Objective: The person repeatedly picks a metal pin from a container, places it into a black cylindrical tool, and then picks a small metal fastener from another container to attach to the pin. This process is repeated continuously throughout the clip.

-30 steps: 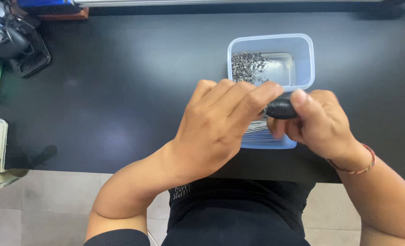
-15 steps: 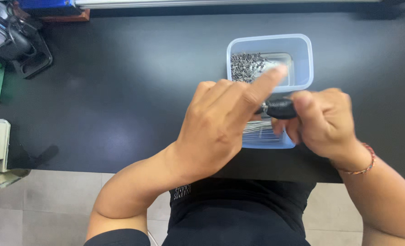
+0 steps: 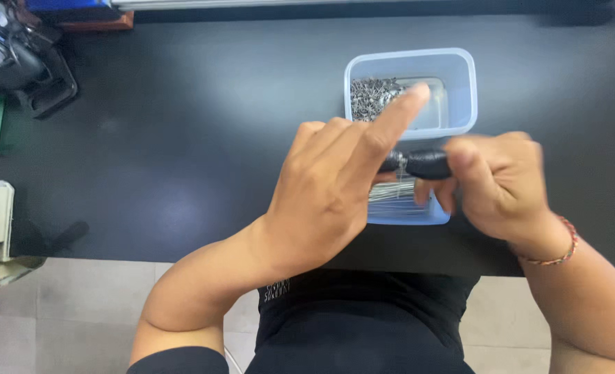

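Right hand (image 3: pixel 498 183) is clenched around a small black handle (image 3: pixel 426 164), held level. Left hand (image 3: pixel 338 187) meets its tip, index finger sticking out straight, rest loosely curled. Both hover over two clear tubs on the black surface (image 3: pixel 183 138): far tub (image 3: pixel 459 69) of tiny metal bits, near one (image 3: pixel 408 211) of thin wires.

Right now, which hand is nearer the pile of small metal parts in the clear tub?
Left. The left hand has its index finger stretched over the tub, its tip beside the pile of small metal parts. The right hand sits below, closed on a black handle.
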